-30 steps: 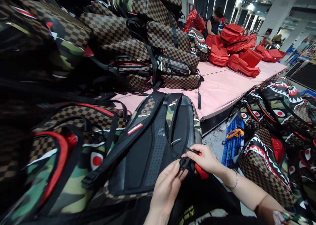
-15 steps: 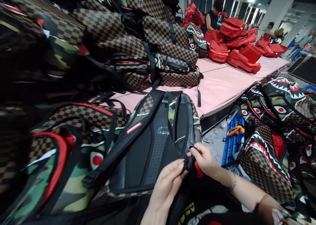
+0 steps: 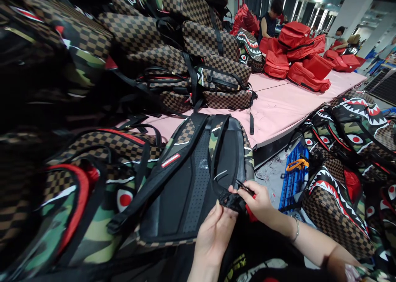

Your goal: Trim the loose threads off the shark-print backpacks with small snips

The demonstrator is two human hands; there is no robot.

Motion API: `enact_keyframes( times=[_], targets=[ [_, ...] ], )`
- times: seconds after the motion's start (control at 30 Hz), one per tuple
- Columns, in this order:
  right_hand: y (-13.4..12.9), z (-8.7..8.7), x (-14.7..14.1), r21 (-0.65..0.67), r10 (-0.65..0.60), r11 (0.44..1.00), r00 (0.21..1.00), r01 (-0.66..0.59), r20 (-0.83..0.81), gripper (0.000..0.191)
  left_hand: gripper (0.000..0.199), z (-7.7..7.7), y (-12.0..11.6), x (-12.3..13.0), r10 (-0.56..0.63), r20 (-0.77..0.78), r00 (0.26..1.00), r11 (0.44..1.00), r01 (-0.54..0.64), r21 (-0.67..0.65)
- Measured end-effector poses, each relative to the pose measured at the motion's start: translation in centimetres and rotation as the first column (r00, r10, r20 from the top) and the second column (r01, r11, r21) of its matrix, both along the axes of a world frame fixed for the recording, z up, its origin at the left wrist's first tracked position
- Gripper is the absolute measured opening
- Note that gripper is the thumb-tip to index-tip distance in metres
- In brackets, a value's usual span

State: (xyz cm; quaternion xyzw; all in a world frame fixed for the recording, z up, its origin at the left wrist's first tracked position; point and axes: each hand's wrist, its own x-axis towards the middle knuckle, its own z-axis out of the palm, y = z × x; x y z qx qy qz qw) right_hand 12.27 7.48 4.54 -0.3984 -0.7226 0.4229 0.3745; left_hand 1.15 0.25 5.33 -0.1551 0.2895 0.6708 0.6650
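Observation:
A backpack [image 3: 182, 207] lies with its black padded back panel and shoulder straps facing up, edged in brown check and camouflage. My left hand [image 3: 215, 228] pinches the lower end of its right-side shoulder strap [image 3: 228, 200], where black webbing bunches up near the fingertips. Close beside it, my right hand [image 3: 260, 201] is closed around a small dark pointed tool [image 3: 244, 187] that looks like thread snips. Its tips point up and left over the strap. The fingers partly hide the tool and the strap end.
Checkered backpacks [image 3: 210, 38] are piled at the back left, and shark-face backpacks [image 3: 337, 199] at the right. Red bags [image 3: 305, 51] lie on the pink table [image 3: 275, 109], with a person [image 3: 269, 24] behind. A blue crate [image 3: 293, 183] stands on the floor. Another backpack [image 3: 102, 216] lies left.
My hands have spread slightly apart, showing more of the strap end and the dark tool. The left hand has turned more palm-up. The whole view has shifted a little.

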Motion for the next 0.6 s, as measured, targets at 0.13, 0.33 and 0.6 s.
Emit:
enact_keyframes(
  times=[0.13,0.33,0.6],
  targets=[
    [0.1,0.8,0.0,0.151,0.054,0.987,0.998,-0.05,-0.022,0.016,0.03,-0.2,-0.1,0.0,0.005,-0.048,0.999,1.0,-0.004,0.015],
    [-0.3,0.8,-0.6,0.349,0.128,0.926,0.99,-0.141,0.062,0.021,0.019,-0.5,-0.5,0.4,0.017,-0.194,0.981,0.999,-0.026,-0.047],
    [-0.1,1.1,-0.4,0.043,0.116,0.991,0.982,-0.123,0.149,0.012,0.027,0.5,-0.7,0.2,-0.058,-0.469,0.882,0.998,0.045,-0.039]
  ],
)
